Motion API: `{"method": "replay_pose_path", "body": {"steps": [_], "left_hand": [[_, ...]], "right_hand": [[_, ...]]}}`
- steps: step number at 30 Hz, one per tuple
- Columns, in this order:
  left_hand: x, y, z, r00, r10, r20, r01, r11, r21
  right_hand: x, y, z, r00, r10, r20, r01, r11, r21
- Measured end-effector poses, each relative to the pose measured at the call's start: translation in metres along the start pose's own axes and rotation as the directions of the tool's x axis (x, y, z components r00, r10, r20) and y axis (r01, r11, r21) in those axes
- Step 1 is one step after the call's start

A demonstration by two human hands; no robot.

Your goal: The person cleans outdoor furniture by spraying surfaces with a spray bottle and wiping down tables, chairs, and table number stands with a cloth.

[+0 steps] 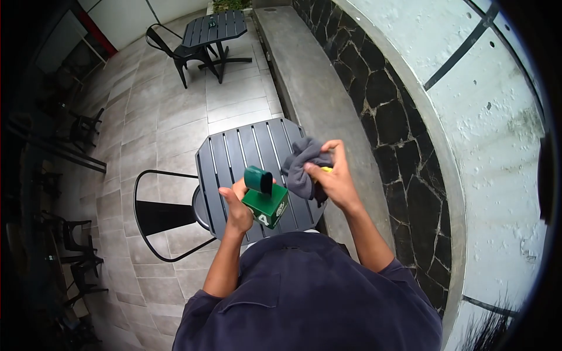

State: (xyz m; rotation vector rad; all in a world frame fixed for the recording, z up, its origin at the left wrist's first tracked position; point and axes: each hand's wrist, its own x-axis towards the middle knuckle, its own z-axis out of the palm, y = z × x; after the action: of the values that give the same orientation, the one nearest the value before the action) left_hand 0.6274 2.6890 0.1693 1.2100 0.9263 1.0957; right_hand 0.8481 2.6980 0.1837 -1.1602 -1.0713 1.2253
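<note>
My left hand is wrapped round the far side of a green box with white lettering, its thumb sticking up. A dark green curved piece stands on top of the box. My right hand grips a bunched grey cloth, pinched between thumb and fingers. Something yellow shows between those fingers, and a dark part hangs below the cloth; what they belong to I cannot make out. Both hands are over a dark slatted table, close to my body.
A black metal chair stands at the table's left. Along the right runs a concrete bench against a dark stone wall. Farther off are another slatted table and chair. More chairs line the left side.
</note>
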Motion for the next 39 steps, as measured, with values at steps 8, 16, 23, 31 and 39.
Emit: {"method": "replay_pose_path", "body": {"steps": [8, 16, 23, 31, 39], "left_hand": [[0.000, 0.000, -0.011, 0.950, 0.064, 0.304, 0.015, 0.969, -0.248], [0.006, 0.007, -0.009, 0.910, 0.009, 0.413, 0.075, 0.979, -0.187], [0.009, 0.023, 0.005, 0.890, 0.068, 0.451, 0.056, 0.965, -0.256], [-0.005, 0.011, 0.016, 0.890, 0.033, 0.455, 0.074, 0.974, -0.214], [-0.007, 0.007, 0.018, 0.822, 0.087, 0.563, -0.054, 0.996, -0.074]], "right_hand": [[-0.014, -0.083, -0.041, 0.699, -0.281, 0.658, 0.376, 0.927, -0.005], [-0.049, -0.126, 0.005, 0.541, 0.154, 0.827, 0.522, 0.709, -0.473], [-0.031, -0.105, -0.012, 0.516, -0.024, 0.856, 0.431, 0.871, -0.235], [-0.027, -0.038, -0.029, 0.525, -0.066, 0.848, 0.043, 0.998, 0.051], [-0.017, -0.046, -0.042, 0.476, -0.064, 0.877, 0.013, 0.998, 0.066]]}}
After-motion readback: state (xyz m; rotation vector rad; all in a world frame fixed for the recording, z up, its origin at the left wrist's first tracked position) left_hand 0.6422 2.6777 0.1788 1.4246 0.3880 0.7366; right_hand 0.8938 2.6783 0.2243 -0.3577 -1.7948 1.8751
